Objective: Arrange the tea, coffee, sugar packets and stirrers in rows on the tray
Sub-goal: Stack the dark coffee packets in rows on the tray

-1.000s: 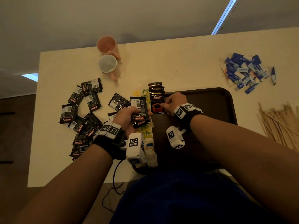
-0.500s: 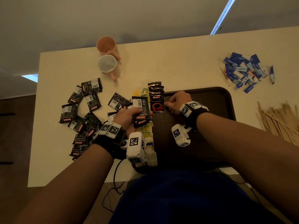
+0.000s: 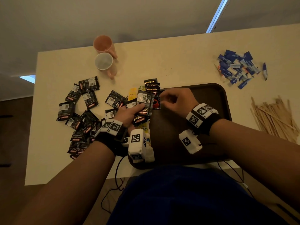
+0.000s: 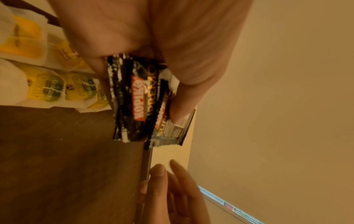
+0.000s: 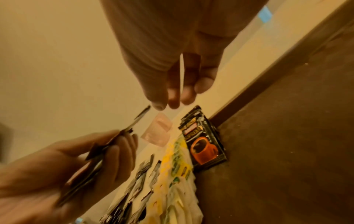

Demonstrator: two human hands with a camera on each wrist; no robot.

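My left hand (image 3: 129,113) grips a small stack of black coffee packets (image 3: 145,103) above the tray's left edge; the left wrist view shows the stack (image 4: 138,103) pinched between thumb and fingers. My right hand (image 3: 163,99) hovers empty just right of that stack, and in the right wrist view its fingertips (image 5: 173,103) nearly touch the stack's top edge (image 5: 140,113). On the dark brown tray (image 3: 211,95), a row of overlapping coffee packets (image 3: 152,88) lies in the far left corner. Yellow tea bags (image 3: 132,93) run along the left edge.
Several loose coffee packets (image 3: 81,111) lie on the table to the left. Two cups (image 3: 103,60) stand at the far edge. Blue sugar packets (image 3: 235,67) are piled at the far right, and wooden stirrers (image 3: 276,117) lie nearer on the right.
My right hand has lifted off the coffee row on the tray and moved left toward the held stack. My left hand has raised the stack slightly farther forward.
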